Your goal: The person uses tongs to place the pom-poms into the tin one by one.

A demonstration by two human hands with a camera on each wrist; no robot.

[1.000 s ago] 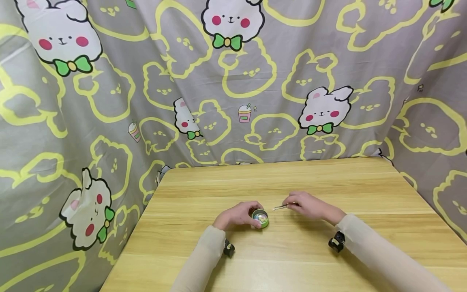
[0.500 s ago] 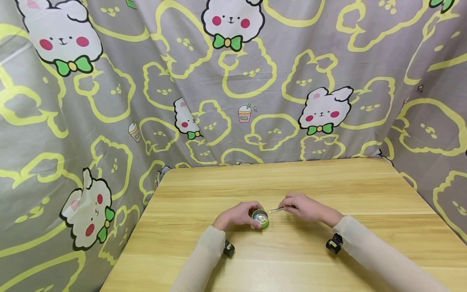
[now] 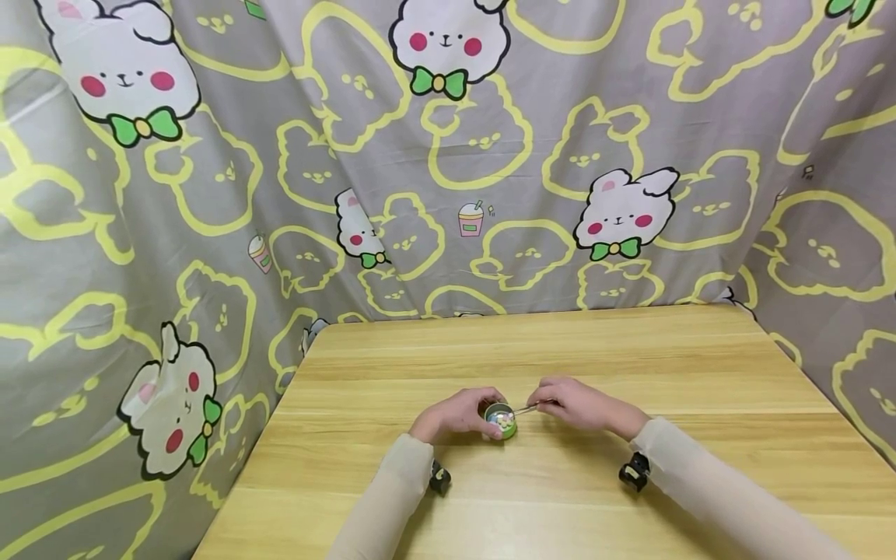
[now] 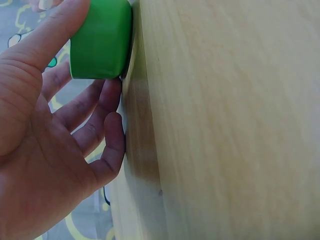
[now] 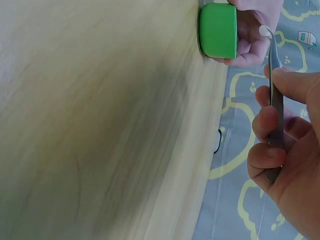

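Note:
My left hand (image 3: 456, 412) holds a small round green container (image 3: 510, 432), thumb on the near side and fingers round the far side. It stands upright on the table, and several small pastel pieces (image 3: 501, 419) show inside. In the left wrist view its plain green wall (image 4: 100, 42) fills the top. My right hand (image 3: 579, 403) grips metal tweezers (image 5: 276, 107) with a bent tip, thumb against curled fingers. A small round white piece (image 5: 264, 31) sits at the tweezer tips. In the head view the tips reach the container's right rim.
The wooden table (image 3: 560, 498) stretches out around both hands. A grey curtain (image 3: 434, 257) with yellow outlines and white rabbit faces hangs behind it and along both sides. A black wrist camera (image 3: 635, 471) sits under the right sleeve.
My right hand has moved left and slightly toward me, bringing the tweezer tips from beside the container to its rim. My left hand and the container have stayed in place.

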